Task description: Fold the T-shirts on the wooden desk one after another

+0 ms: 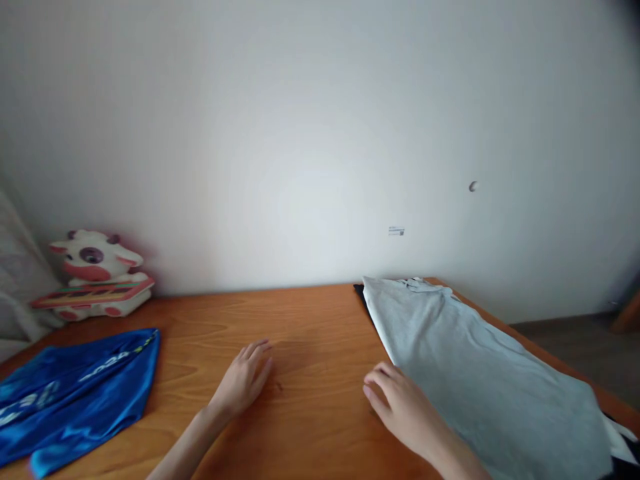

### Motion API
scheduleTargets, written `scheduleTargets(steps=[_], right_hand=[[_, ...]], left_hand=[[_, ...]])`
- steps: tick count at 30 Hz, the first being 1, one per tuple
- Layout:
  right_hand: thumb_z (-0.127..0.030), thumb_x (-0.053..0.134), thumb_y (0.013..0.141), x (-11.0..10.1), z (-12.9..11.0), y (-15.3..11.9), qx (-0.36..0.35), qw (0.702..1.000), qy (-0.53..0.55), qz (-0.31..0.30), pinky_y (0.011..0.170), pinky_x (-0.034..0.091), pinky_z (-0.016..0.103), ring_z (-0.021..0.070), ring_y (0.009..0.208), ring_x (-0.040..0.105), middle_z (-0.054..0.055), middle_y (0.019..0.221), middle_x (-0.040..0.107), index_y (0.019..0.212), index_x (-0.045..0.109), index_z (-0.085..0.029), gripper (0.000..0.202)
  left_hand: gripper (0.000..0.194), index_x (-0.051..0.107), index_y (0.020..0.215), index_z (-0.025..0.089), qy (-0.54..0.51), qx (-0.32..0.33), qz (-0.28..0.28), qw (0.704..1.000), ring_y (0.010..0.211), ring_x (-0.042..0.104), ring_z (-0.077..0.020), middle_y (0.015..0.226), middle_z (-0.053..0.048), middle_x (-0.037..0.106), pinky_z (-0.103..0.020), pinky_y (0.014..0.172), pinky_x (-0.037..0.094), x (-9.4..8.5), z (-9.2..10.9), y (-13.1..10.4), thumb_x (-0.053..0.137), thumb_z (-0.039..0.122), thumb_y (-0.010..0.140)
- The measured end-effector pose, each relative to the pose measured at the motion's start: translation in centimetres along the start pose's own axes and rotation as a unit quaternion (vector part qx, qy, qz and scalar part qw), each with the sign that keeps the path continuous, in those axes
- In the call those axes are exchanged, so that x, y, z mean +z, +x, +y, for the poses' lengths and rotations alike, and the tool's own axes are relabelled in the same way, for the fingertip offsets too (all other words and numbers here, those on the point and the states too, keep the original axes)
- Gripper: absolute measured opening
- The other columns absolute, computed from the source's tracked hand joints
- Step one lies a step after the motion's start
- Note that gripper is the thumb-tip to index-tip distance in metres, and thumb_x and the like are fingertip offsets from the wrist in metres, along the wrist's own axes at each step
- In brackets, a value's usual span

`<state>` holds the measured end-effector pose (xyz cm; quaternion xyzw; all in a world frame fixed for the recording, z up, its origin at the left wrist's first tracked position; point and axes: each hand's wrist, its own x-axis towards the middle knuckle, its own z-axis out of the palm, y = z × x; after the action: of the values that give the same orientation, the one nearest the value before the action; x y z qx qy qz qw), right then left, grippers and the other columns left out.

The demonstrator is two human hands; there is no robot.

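My left hand [244, 379] is over the middle of the wooden table [300, 320], fingers apart and holding nothing. My right hand [395, 403], its fingers curved with a gap between thumb and forefinger, holds nothing beside the left edge of a grey cloth [480, 373]. That cloth lies spread on the right side of the table, with black and white fabric showing at its edges. A blue cloth [95, 383] with white lettering lies at the left, away from both hands.
A toy cow with a keyboard [100, 273] stands at the back left, near a pale curtain [20, 273]. Behind the table rises a white wall [300, 133] with a small label [396, 231]. Dark floor [565, 340] shows beyond the table's right edge.
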<state>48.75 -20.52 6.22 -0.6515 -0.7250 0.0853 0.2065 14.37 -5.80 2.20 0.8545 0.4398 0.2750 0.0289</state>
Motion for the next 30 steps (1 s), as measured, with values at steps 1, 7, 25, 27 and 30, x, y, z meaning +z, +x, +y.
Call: scheduleTargets(steps=[1, 7, 25, 27, 30], right_hand=[[-0.028, 0.043, 0.098, 1.1, -1.1, 1.2, -0.015, 1.000, 0.011, 0.003, 0.093, 0.049, 0.033, 0.0220, 0.105, 0.067, 0.008, 0.112, 0.070, 0.107, 0.068, -0.023, 0.027], [-0.035, 0.044, 0.099, 8.2, -5.2, 6.9, -0.022, 0.999, 0.007, 0.044, 0.117, 0.036, 0.046, 0.0291, 0.140, 0.046, 0.016, 0.151, 0.050, 0.142, 0.054, -0.013, 0.050], [-0.048, 0.046, 0.093, 13.4, -0.3, 7.9, -0.097, 0.984, 0.104, 0.111, 0.108, 0.046, 0.059, 0.0327, 0.126, 0.060, 0.014, 0.131, 0.067, 0.116, 0.069, -0.023, 0.041], [-0.052, 0.046, 0.093, 13.5, 0.0, 7.9, -0.105, 0.982, 0.108, 0.118, 0.106, 0.047, 0.061, 0.0336, 0.124, 0.062, 0.014, 0.129, 0.068, 0.115, 0.069, -0.023, 0.043], [-0.055, 0.046, 0.093, 13.5, 0.3, 8.0, -0.116, 0.980, 0.112, 0.119, 0.104, 0.049, 0.062, 0.0344, 0.121, 0.064, 0.013, 0.127, 0.070, 0.113, 0.069, -0.023, 0.044]], left_hand=[[0.035, 0.065, 0.124, 0.022, 0.011, -0.006, 0.000, 1.000, 0.124, 0.063, -0.0266, 0.134, -0.011, 0.066, -0.044, 0.109, 0.049, -0.5, -0.5, -0.5, 0.044, 0.035, 0.099], [0.038, 0.065, 0.129, 0.023, 0.027, -0.033, -0.018, 0.999, 0.124, 0.063, -0.0272, 0.135, -0.010, 0.066, -0.046, 0.109, 0.049, -1.4, -1.4, -2.8, 0.043, 0.033, 0.099], [0.026, 0.071, 0.112, 0.021, 0.112, -0.217, 0.049, 0.968, 0.122, 0.057, -0.0297, 0.129, -0.014, 0.064, -0.046, 0.106, 0.045, -3.0, -3.0, -3.8, 0.056, 0.030, 0.093], [0.033, 0.070, 0.120, 0.023, 0.196, -0.299, 0.079, 0.931, 0.136, 0.047, -0.0344, 0.143, -0.016, 0.056, -0.052, 0.113, 0.036, -4.0, -4.2, -4.3, 0.055, 0.037, 0.095], [0.047, 0.065, 0.133, 0.025, 0.268, -0.425, 0.095, 0.859, 0.146, 0.032, -0.0434, 0.155, -0.019, 0.044, -0.065, 0.115, 0.023, -5.3, -6.3, -5.7, 0.046, 0.050, 0.099]])
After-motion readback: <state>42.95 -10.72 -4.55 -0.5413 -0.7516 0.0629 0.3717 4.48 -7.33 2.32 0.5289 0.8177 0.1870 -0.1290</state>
